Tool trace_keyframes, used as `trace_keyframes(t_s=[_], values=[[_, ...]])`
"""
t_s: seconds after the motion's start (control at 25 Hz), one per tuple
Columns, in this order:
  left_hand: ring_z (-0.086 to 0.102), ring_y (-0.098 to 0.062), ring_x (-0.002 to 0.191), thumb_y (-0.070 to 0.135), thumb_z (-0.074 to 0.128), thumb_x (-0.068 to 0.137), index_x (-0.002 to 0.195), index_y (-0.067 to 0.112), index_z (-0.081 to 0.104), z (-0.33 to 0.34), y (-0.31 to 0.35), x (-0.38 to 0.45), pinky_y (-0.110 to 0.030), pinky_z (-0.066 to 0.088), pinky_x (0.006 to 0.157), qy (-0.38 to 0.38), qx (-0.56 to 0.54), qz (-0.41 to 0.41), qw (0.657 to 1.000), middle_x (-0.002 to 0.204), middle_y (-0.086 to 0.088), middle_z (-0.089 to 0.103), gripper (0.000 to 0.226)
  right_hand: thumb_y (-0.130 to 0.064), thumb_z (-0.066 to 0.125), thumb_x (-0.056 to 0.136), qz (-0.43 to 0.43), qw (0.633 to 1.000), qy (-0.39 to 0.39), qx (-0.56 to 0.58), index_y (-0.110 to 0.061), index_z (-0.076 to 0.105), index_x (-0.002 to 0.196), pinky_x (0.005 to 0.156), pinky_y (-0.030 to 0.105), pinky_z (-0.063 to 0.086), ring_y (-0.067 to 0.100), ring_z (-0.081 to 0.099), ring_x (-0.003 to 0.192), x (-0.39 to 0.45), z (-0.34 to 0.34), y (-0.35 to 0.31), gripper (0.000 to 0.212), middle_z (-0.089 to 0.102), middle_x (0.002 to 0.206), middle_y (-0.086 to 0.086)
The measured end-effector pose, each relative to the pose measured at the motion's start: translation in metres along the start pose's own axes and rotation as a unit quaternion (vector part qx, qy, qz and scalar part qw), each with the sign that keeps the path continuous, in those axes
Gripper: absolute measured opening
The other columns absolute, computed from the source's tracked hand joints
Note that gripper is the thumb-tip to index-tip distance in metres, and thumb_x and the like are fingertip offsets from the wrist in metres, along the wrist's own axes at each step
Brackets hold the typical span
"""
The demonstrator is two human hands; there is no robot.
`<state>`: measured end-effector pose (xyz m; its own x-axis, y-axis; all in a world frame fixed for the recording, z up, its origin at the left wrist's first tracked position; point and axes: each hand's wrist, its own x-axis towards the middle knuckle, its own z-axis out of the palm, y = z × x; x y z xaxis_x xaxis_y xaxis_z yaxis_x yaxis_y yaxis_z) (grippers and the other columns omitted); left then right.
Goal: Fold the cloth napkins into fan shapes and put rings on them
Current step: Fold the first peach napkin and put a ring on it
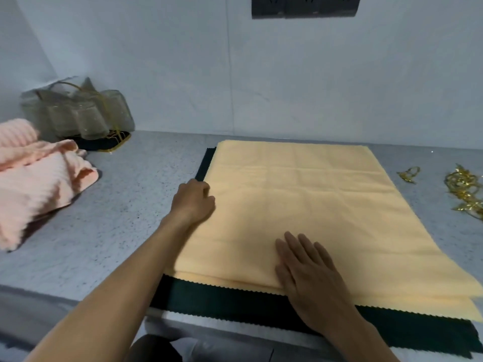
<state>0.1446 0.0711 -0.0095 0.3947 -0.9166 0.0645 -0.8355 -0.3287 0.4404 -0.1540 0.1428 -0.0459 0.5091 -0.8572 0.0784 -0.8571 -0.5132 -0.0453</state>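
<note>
A pale yellow cloth napkin [308, 205] lies spread flat on a dark green cloth [235, 299] whose pinked edge shows along the near and left sides. My left hand [194, 201] sits at the napkin's left edge with its fingers curled onto the edge; whether they pinch it I cannot tell. My right hand [308, 267] rests flat, fingers straight, on the napkin near its front edge. Gold napkin rings [464, 190] lie in a loose heap at the far right, with one separate gold ring [409, 174] just left of them.
The grey speckled counter [109, 226] ends at a near edge. A pink ribbed towel [39, 178] is bunched at the left. Behind it stand clear glasses [78, 113] on a dark tray. A white wall runs along the back.
</note>
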Motion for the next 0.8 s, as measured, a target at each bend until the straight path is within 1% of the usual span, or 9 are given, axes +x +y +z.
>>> trace_keyframes(t_s=[0.12,0.24,0.32,0.4,0.44,0.52,0.6,0.68,0.8], values=[[0.054,-0.02,0.097,0.025,0.063,0.091,0.112,0.015,0.065,0.0,-0.003,0.022,-0.028,0.043,0.082,-0.011,-0.061,0.012,0.998,0.104,0.0,0.055,0.024,-0.045,0.024,0.103,-0.002,1.0,0.028,0.006,-0.023,0.046,0.146,0.11,0.037,0.02,0.022,0.043,0.139,-0.002,0.005,0.001,0.052,0.045,0.151,0.0],[0.06,-0.018,0.093,0.021,0.069,0.088,0.093,0.019,0.069,0.0,-0.007,0.033,-0.026,0.048,0.078,-0.028,-0.144,0.013,0.989,0.098,0.002,0.062,0.005,-0.046,0.025,0.103,-0.014,0.998,0.053,0.006,-0.024,0.046,0.146,0.111,0.037,0.02,0.021,0.04,0.141,-0.001,0.007,0.0,0.053,0.043,0.152,-0.001],[0.06,-0.014,0.089,0.021,0.071,0.087,0.094,0.021,0.07,-0.002,-0.009,0.036,-0.023,0.047,0.077,-0.045,-0.153,0.025,0.987,0.097,0.003,0.062,0.007,-0.047,0.026,0.103,-0.011,0.998,0.051,0.015,-0.025,0.046,0.146,0.111,0.036,0.02,0.021,0.04,0.141,0.0,0.007,0.0,0.053,0.043,0.153,-0.002],[0.059,-0.013,0.082,0.022,0.072,0.088,0.097,0.022,0.071,-0.005,-0.012,0.038,-0.023,0.046,0.075,-0.056,-0.16,0.029,0.985,0.089,0.003,0.06,0.009,-0.047,0.027,0.102,-0.012,0.998,0.061,0.021,-0.025,0.047,0.146,0.111,0.036,0.02,0.021,0.039,0.141,0.0,0.006,0.001,0.052,0.042,0.153,-0.002],[0.059,-0.012,0.081,0.021,0.071,0.089,0.095,0.021,0.071,-0.005,-0.014,0.039,-0.023,0.047,0.074,-0.052,-0.163,0.026,0.985,0.087,0.002,0.062,0.007,-0.047,0.028,0.102,-0.013,0.998,0.063,0.024,-0.025,0.047,0.145,0.111,0.036,0.02,0.021,0.039,0.141,-0.001,0.006,0.001,0.051,0.042,0.153,-0.002],[0.062,-0.012,0.085,0.02,0.069,0.09,0.092,0.018,0.072,-0.004,-0.016,0.04,-0.019,0.046,0.073,-0.029,-0.151,0.03,0.988,0.093,0.003,0.067,0.004,-0.047,0.03,0.102,-0.014,0.997,0.064,0.029,-0.026,0.048,0.145,0.112,0.036,0.02,0.021,0.039,0.141,-0.001,0.005,0.001,0.051,0.043,0.152,-0.003],[0.061,-0.012,0.09,0.019,0.07,0.089,0.09,0.017,0.072,0.0,-0.017,0.041,-0.017,0.044,0.073,-0.003,-0.135,0.045,0.99,0.096,0.004,0.066,0.003,-0.047,0.032,0.101,-0.008,0.998,0.06,0.034,-0.026,0.049,0.144,0.112,0.036,0.02,0.021,0.04,0.141,-0.001,0.003,0.0,0.05,0.044,0.152,-0.003],[0.062,-0.013,0.09,0.019,0.072,0.088,0.088,0.016,0.073,0.002,-0.017,0.041,-0.018,0.046,0.073,0.015,-0.147,0.042,0.988,0.094,0.004,0.067,0.002,-0.047,0.031,0.101,-0.003,0.997,0.06,0.038,-0.026,0.048,0.143,0.112,0.035,0.018,0.021,0.039,0.142,0.0,0.003,0.001,0.05,0.044,0.152,-0.003],[0.064,-0.013,0.089,0.017,0.072,0.089,0.088,0.015,0.073,0.002,-0.018,0.037,-0.016,0.046,0.072,0.025,-0.162,0.035,0.986,0.092,0.004,0.069,0.003,-0.049,0.025,0.102,-0.006,0.998,0.049,0.048,-0.026,0.041,0.148,0.115,0.035,0.011,0.021,0.029,0.146,0.001,0.003,0.0,0.054,0.035,0.157,-0.003]])
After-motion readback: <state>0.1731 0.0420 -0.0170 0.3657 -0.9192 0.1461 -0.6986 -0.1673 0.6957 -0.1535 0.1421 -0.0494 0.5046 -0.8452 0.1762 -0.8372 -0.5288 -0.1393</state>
